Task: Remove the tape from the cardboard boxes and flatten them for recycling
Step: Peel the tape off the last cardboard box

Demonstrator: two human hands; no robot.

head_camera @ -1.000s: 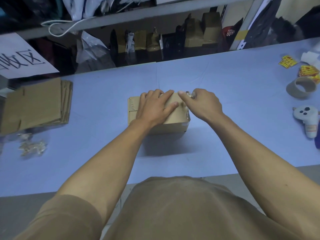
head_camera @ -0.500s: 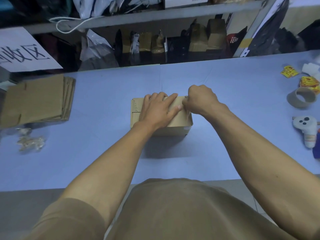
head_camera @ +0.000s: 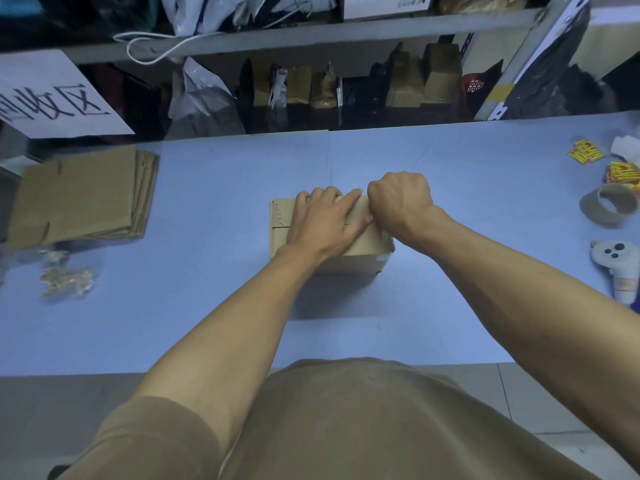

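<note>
A small closed cardboard box (head_camera: 356, 262) stands in the middle of the blue table (head_camera: 207, 323). My left hand (head_camera: 322, 223) lies flat on its top, fingers straight and pressing down. My right hand (head_camera: 401, 202) is curled into a fist at the box's top right edge, beside my left fingertips, and grips the end of the clear tape; the fist hides the tape end itself. A shiny strip of tape (head_camera: 383, 237) runs along the box's right edge below that wrist.
A stack of flattened boxes (head_camera: 79, 195) lies at the left, with crumpled tape wads (head_camera: 65, 278) in front of it. At the right edge are a cardboard tape core (head_camera: 609, 206), a white handheld device (head_camera: 620, 268) and yellow-red stickers (head_camera: 585, 155). Cluttered shelves stand behind the table.
My right hand has gone from a fingertip pinch at the box's far right corner to a closed fist drawn slightly nearer along the top. My left hand stays pressed on the box.
</note>
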